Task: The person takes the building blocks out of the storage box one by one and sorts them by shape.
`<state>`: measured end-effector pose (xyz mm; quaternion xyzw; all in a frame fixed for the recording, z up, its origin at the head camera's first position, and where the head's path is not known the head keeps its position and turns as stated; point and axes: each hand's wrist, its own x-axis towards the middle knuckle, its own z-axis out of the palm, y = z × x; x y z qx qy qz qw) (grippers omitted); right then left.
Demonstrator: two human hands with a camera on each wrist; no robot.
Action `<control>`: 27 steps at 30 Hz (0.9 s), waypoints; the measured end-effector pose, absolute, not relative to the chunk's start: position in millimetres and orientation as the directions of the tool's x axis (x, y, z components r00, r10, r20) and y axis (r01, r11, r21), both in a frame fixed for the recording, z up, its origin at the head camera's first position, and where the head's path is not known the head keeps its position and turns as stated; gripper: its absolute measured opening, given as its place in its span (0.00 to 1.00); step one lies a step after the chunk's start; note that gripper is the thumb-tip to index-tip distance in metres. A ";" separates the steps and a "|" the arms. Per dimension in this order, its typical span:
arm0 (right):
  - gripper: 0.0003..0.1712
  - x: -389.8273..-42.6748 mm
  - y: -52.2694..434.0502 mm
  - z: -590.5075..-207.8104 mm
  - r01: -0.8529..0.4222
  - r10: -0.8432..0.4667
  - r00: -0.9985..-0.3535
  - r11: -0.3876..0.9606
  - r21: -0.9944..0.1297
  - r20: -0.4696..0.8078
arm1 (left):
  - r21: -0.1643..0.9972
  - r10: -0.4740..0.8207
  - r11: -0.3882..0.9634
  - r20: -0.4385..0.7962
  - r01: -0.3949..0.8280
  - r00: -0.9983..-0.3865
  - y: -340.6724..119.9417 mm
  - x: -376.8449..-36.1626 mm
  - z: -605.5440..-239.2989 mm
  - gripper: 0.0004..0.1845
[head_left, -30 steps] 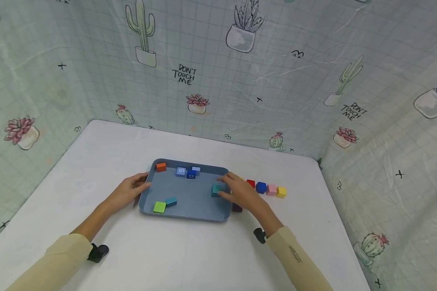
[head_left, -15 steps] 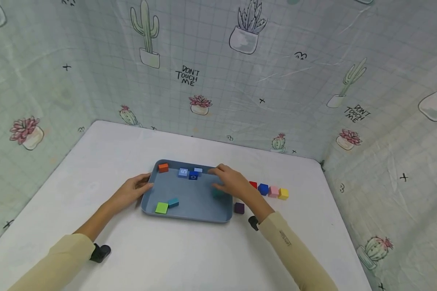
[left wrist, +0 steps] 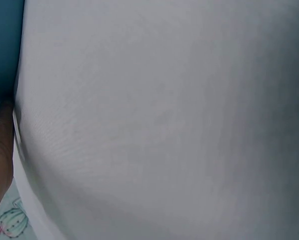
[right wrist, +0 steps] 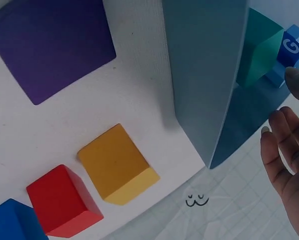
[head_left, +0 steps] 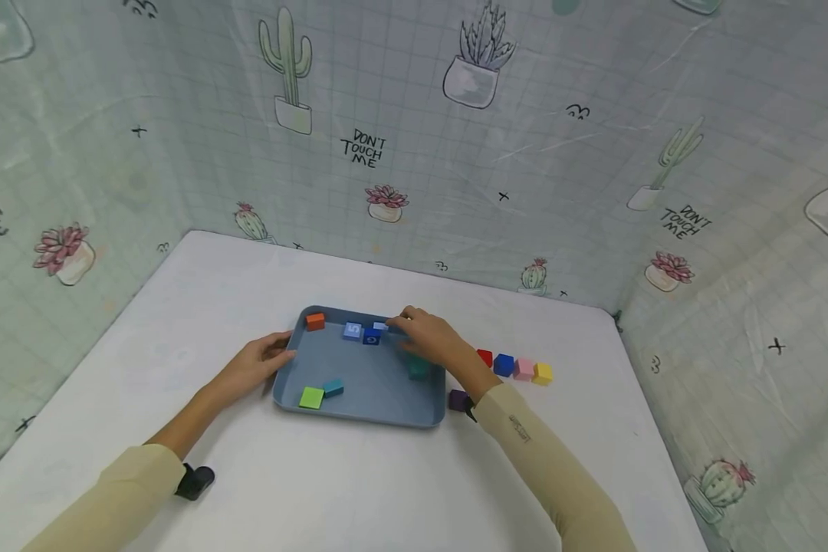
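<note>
Rests the left hand [head_left: 251, 364] against the left rim of the tray [head_left: 366, 395], touching that edge with thumb and fingers laid loosely, not clenched; shows only a sliver of this contact in the left wrist view. Extends the right hand [head_left: 431, 337] over the right part of the tray, with thumb and fingers parted, gripping nothing. Holds the thumb tip close to the pale block [head_left: 381, 326] near the far wall; cannot tell whether touching or just beside it.

Shows the G block [head_left: 372, 336] just in front of the pale block, and the 5 block [head_left: 353, 330] to the left of both. Has the orange block [head_left: 315, 321] in the far left corner, the lime block [head_left: 311, 398] toward the near left corner with the teal block [head_left: 333, 388] close against its right side, and the green block [head_left: 417, 369] by the right wall, below the right hand.

Shows on the white table [head_left: 359, 491], outside the tray, the purple block [head_left: 458, 400] near the right wall. Farther back, shows a row running rightward: amber block [right wrist: 119, 165], visible only from the right wrist, then red block [head_left: 484, 358], blue block [head_left: 504, 365], pink block [head_left: 524, 369] and yellow block [head_left: 542, 374]. Faces a cactus-printed cloth [head_left: 421, 153] behind the table.
</note>
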<state>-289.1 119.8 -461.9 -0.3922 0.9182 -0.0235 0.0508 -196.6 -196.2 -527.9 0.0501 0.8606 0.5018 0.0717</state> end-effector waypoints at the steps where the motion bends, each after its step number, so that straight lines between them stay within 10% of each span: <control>1: 0.28 -290.6 118.8 -463.2 -0.717 -0.722 -0.688 0.692 -0.079 -0.076 | 0.870 0.157 0.493 -0.075 0.012 -0.985 -196.0 -196.5 -528.0 0.33; 27: 0.31 -302.7 99.0 -472.7 -0.788 -0.779 -0.614 0.596 0.154 -0.128 | 0.881 0.161 0.473 -0.070 0.015 -0.984 -199.2 -198.5 -534.4 0.35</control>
